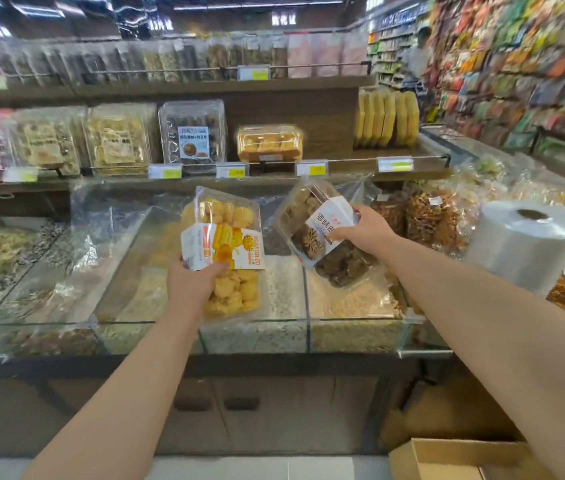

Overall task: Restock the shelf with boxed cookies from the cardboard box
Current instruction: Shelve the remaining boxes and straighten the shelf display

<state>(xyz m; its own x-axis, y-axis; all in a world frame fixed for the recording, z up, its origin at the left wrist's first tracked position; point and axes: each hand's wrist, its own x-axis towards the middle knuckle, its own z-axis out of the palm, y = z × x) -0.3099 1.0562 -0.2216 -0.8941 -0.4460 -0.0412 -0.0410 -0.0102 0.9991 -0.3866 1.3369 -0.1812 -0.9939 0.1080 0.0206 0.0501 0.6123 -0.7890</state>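
1. Clear plastic box of yellow cookies with an orange-and-white label band (225,251) sits in my left hand (191,285), gripped at its lower half, above the glass-fronted bulk bins (354,336).
2. My right hand (364,233) grasps a clear box of dark brown cookies (322,233), tilted, just beside the first.
3. Brown cardboard box (447,459) lies on the floor at lower right; its contents I can't make out.
4. Wooden shelf (343,168) behind holds one lone clear box of golden cookies (269,143).

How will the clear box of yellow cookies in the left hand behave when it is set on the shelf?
The yellow cookie box probably feels light, since one left hand carries it. Its thin clear plastic likely flexes and slips. Stood upright, it may tip.
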